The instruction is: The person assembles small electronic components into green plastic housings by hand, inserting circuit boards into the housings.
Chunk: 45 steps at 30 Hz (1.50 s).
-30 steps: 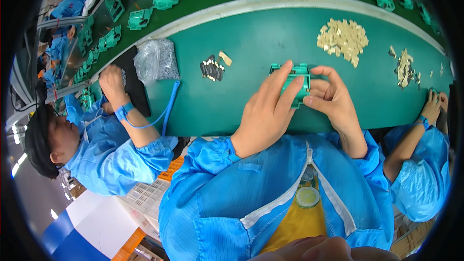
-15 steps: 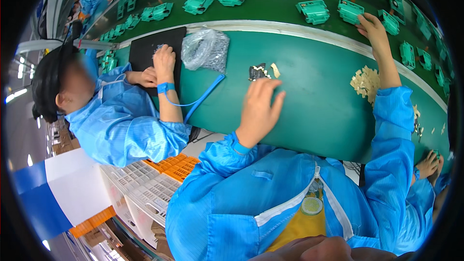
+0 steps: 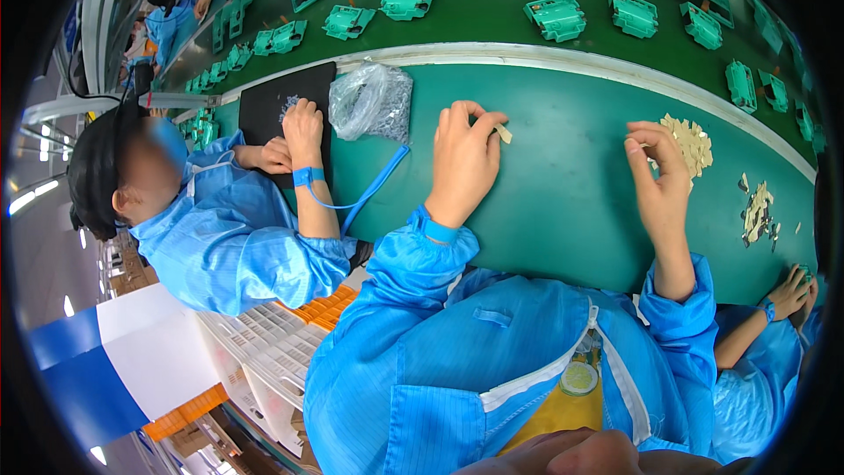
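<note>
- Tabletop [image 3: 563, 220], green and smooth, lies beneath both of the person's hands.
- The left hand [image 3: 462, 163] hovers over it or rests on it, fingers curled down and thumb reaching to the right; whether its fingertips pinch anything, I cannot tell.
- A small beige strip [image 3: 504, 134] shows just beside that thumb; contact between them is unclear.
- The right hand [image 3: 661, 171] has loosely bent fingers, with thumb and forefinger pointing left, their tips near each other; I cannot tell whether it grips something.
- A heap of flat beige pieces [image 3: 692, 145] lies right behind the right hand, partly covered by it.
- Farther right is a smaller scatter of pale and dark bits [image 3: 757, 213].
- Beyond a pale rail [image 3: 510, 54], teal housings [image 3: 556, 18] sit spaced out on a dark green surface [image 3: 479, 13].
- To the left, a clear bag of small greyish parts [image 3: 373, 101] stands beside a black mat [image 3: 264, 119], where a co-worker's hands [image 3: 302, 127] are close together.
- At the right edge, another co-worker's hands [image 3: 789, 292] are near a small teal item, mostly hidden.
</note>
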Tool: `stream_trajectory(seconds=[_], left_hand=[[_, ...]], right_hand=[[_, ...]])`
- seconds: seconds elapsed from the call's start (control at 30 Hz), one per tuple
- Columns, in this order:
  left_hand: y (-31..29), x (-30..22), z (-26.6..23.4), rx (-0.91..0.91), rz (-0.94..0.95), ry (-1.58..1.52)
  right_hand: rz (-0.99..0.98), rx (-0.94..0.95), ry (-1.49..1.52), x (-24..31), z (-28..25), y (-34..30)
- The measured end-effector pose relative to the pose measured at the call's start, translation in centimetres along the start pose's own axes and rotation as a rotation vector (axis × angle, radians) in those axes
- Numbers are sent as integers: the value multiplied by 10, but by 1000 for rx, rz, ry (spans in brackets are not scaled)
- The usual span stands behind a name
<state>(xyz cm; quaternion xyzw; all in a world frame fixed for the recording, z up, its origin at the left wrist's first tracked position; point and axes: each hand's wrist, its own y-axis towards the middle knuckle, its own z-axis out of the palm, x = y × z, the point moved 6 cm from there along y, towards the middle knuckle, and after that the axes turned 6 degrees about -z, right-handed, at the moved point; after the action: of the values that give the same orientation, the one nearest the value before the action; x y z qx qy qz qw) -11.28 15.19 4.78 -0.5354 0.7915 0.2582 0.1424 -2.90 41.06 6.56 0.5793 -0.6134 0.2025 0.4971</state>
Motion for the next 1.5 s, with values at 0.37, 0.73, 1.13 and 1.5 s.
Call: stream_trajectory(seconds=[0.37,0.73,1.13,1.5], left_hand=[[-8,2,2,107,-525,-716],[5,-86,72,526,-363,-953],[-10,-41,-9,-16,95,53],[-3,-114,42,466,-343,-1004]], right_hand=[[2,99,181,-4,28,-18],[393,121,711,-43,18,-16],[483,81,984,-53,13,-19],[-43,25,578,-20,-3,-17]])
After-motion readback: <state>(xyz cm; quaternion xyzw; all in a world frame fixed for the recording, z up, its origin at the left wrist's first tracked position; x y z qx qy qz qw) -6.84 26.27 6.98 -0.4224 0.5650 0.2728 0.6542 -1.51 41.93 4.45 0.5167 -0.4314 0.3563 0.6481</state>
